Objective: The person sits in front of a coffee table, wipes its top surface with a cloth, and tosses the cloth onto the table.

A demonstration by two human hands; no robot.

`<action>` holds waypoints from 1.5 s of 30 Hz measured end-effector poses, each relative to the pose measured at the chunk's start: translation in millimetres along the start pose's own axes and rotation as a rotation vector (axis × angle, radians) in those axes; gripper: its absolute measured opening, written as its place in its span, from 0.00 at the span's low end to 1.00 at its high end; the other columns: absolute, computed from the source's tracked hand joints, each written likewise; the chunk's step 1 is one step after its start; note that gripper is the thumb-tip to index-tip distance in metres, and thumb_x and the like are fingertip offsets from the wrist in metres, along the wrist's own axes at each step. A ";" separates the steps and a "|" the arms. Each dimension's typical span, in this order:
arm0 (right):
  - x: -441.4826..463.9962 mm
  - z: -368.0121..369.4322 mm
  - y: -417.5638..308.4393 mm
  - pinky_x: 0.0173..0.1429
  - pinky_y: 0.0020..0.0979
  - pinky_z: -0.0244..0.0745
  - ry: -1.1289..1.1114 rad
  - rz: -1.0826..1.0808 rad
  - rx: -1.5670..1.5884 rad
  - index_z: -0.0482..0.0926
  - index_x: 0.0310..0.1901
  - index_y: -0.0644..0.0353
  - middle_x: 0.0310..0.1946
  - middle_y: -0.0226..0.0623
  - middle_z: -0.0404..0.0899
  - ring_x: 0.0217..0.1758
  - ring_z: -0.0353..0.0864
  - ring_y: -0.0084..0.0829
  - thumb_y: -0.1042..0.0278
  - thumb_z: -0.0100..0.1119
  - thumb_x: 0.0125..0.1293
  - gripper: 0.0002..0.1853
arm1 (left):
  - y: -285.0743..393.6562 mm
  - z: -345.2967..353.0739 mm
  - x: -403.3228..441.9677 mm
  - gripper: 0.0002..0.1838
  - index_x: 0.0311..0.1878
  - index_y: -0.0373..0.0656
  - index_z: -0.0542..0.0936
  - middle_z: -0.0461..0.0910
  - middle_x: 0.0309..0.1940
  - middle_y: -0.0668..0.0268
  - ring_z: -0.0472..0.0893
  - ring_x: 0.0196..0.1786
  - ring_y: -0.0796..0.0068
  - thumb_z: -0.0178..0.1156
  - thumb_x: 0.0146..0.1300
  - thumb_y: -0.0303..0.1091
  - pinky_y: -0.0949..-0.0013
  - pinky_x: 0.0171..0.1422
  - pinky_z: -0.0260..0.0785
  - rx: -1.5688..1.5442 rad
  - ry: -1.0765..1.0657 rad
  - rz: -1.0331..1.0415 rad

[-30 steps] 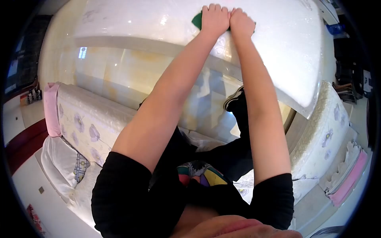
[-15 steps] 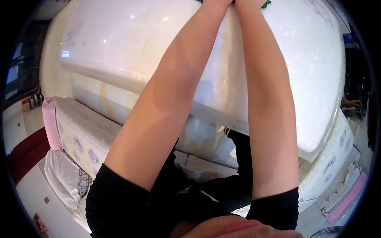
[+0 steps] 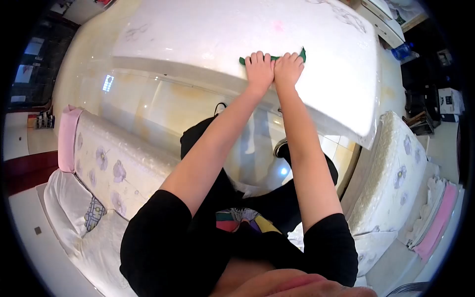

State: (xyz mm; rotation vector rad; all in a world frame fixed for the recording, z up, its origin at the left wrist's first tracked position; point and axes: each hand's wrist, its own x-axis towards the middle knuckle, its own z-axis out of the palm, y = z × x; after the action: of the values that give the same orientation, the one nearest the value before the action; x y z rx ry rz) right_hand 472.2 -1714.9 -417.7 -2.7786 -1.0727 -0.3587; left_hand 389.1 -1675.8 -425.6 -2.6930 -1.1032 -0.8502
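Green cloth [image 3: 303,54] is partly covered by the left hand [image 3: 260,72] and right hand [image 3: 288,70], placed side by side on the white counter [image 3: 198,34]; whether either grip is closed cannot be told

Left arm [image 3: 217,141] and right arm [image 3: 308,153]: extended, elbows nearly straight, converging towards 12 o'clock. Left hand [image 3: 260,71] and right hand [image 3: 288,71]: side by side, backs up, inner edges touching. Left wrist [image 3: 256,92] and right wrist [image 3: 286,88]: close together, apart. Left fingers [image 3: 257,57]: 4 visible, bent, slightly spread, aimed at 12 o'clock. Right fingers [image 3: 294,58]: bent, aimed between 12 and 1 o'clock. Palms: hidden; degree of closure cannot be read.
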 end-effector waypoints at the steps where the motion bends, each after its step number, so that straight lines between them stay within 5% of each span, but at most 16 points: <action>1: -19.3 0.3 2.5 0.55 0.45 0.66 0.032 -0.025 -0.021 0.78 0.41 0.59 0.49 0.45 0.75 0.55 0.71 0.46 0.48 0.55 0.60 0.21 | 0.8 -7.6 -16.4 0.18 0.49 0.43 0.75 0.72 0.48 0.59 0.69 0.55 0.59 0.56 0.60 0.43 0.52 0.54 0.61 -0.040 0.040 0.022; 6: -79.8 1.2 16.2 0.64 0.48 0.62 0.139 -0.144 0.031 0.72 0.53 0.61 0.55 0.50 0.72 0.65 0.66 0.48 0.58 0.52 0.64 0.20 | 7.4 -25.9 -69.4 0.30 0.66 0.41 0.67 0.64 0.66 0.56 0.59 0.71 0.53 0.55 0.62 0.43 0.49 0.68 0.56 -0.084 0.068 0.041; 8: -94.5 -2.9 21.7 0.66 0.48 0.60 0.149 -0.144 0.097 0.72 0.56 0.61 0.58 0.51 0.71 0.67 0.65 0.49 0.57 0.52 0.64 0.22 | 8.4 -31.2 -81.9 0.32 0.71 0.48 0.63 0.57 0.72 0.58 0.52 0.75 0.53 0.52 0.65 0.47 0.44 0.74 0.46 -0.194 -0.042 0.009; 13: -90.6 10.1 25.3 0.71 0.49 0.55 0.179 -0.151 0.210 0.68 0.64 0.59 0.65 0.52 0.65 0.71 0.60 0.48 0.52 0.51 0.66 0.28 | -3.7 -28.8 -58.9 0.29 0.70 0.55 0.66 0.57 0.73 0.60 0.55 0.74 0.53 0.54 0.64 0.46 0.41 0.73 0.48 -0.178 -0.090 0.016; 20: -10.9 -1.7 12.0 0.78 0.51 0.35 -0.313 -0.116 0.197 0.53 0.74 0.54 0.76 0.44 0.45 0.80 0.40 0.40 0.41 0.39 0.69 0.37 | -21.0 14.9 -3.8 0.27 0.71 0.64 0.63 0.56 0.73 0.62 0.52 0.75 0.53 0.49 0.68 0.45 0.39 0.75 0.42 -0.156 -0.273 0.020; 23: 34.5 22.9 11.8 0.78 0.52 0.32 -0.310 -0.134 0.234 0.52 0.74 0.51 0.77 0.41 0.43 0.80 0.39 0.39 0.41 0.39 0.69 0.36 | -20.1 38.9 26.0 0.27 0.71 0.64 0.62 0.55 0.73 0.60 0.51 0.75 0.52 0.47 0.68 0.45 0.39 0.75 0.41 -0.153 -0.167 0.008; 30: 166.1 57.6 7.6 0.77 0.55 0.37 -0.300 -0.225 0.200 0.56 0.73 0.49 0.76 0.37 0.47 0.79 0.46 0.38 0.41 0.37 0.68 0.35 | -35.7 123.2 128.1 0.28 0.72 0.62 0.60 0.53 0.74 0.59 0.49 0.76 0.50 0.45 0.68 0.49 0.37 0.74 0.39 -0.122 -0.096 0.051; 31: 177.1 68.8 7.3 0.75 0.60 0.41 -0.208 -0.240 0.242 0.58 0.72 0.49 0.75 0.42 0.50 0.77 0.49 0.42 0.43 0.40 0.67 0.34 | -36.7 133.8 141.8 0.27 0.70 0.58 0.63 0.58 0.72 0.57 0.54 0.74 0.53 0.44 0.68 0.48 0.40 0.74 0.42 -0.079 -0.083 0.058; 33: 173.8 81.7 -13.1 0.65 0.51 0.64 0.494 -0.188 0.232 0.82 0.46 0.60 0.50 0.44 0.81 0.57 0.79 0.40 0.57 0.41 0.69 0.21 | -34.4 129.8 160.5 0.26 0.68 0.54 0.66 0.62 0.69 0.55 0.58 0.73 0.55 0.43 0.69 0.47 0.43 0.73 0.46 -0.029 -0.082 0.058; 34: 187.0 102.9 -5.8 0.71 0.50 0.54 0.395 -0.231 0.215 0.81 0.48 0.59 0.55 0.41 0.78 0.63 0.74 0.38 0.59 0.37 0.70 0.21 | -27.1 110.8 167.8 0.28 0.72 0.57 0.60 0.54 0.73 0.57 0.50 0.76 0.55 0.42 0.69 0.48 0.42 0.75 0.38 -0.047 -0.278 -0.023; 35: 194.6 108.4 2.0 0.71 0.50 0.54 0.391 -0.238 0.215 0.81 0.48 0.59 0.55 0.41 0.78 0.63 0.74 0.38 0.59 0.37 0.70 0.21 | -21.5 98.7 169.6 0.31 0.75 0.61 0.54 0.45 0.77 0.59 0.42 0.78 0.55 0.40 0.69 0.48 0.42 0.78 0.31 -0.068 -0.471 -0.103; 37: 203.6 97.0 16.0 0.74 0.56 0.48 -0.122 -0.334 0.315 0.60 0.71 0.50 0.73 0.44 0.53 0.76 0.51 0.44 0.47 0.42 0.69 0.31 | -28.2 126.3 151.0 0.31 0.74 0.58 0.57 0.50 0.75 0.55 0.47 0.77 0.50 0.42 0.68 0.50 0.38 0.76 0.34 -0.062 -0.329 -0.049; 39: 185.0 88.9 21.5 0.74 0.52 0.51 -0.171 -0.333 0.256 0.60 0.70 0.50 0.73 0.38 0.56 0.76 0.53 0.40 0.54 0.41 0.70 0.28 | -26.5 122.4 136.0 0.30 0.73 0.63 0.58 0.50 0.76 0.60 0.44 0.77 0.51 0.44 0.68 0.53 0.38 0.75 0.35 0.003 -0.190 0.003; 45: 58.0 24.0 38.6 0.75 0.48 0.50 -0.229 -0.300 0.160 0.62 0.69 0.49 0.72 0.37 0.58 0.75 0.55 0.37 0.59 0.42 0.69 0.27 | -12.4 41.0 55.8 0.31 0.75 0.63 0.54 0.44 0.77 0.64 0.40 0.78 0.54 0.41 0.70 0.56 0.41 0.77 0.34 0.043 -0.389 0.010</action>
State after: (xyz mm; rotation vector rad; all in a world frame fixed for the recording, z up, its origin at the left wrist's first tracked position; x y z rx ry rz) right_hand 543.9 -1700.9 -426.8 -2.5636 -1.5042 0.0181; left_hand 431.7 -1620.2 -431.4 -2.8975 -1.1552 -0.2986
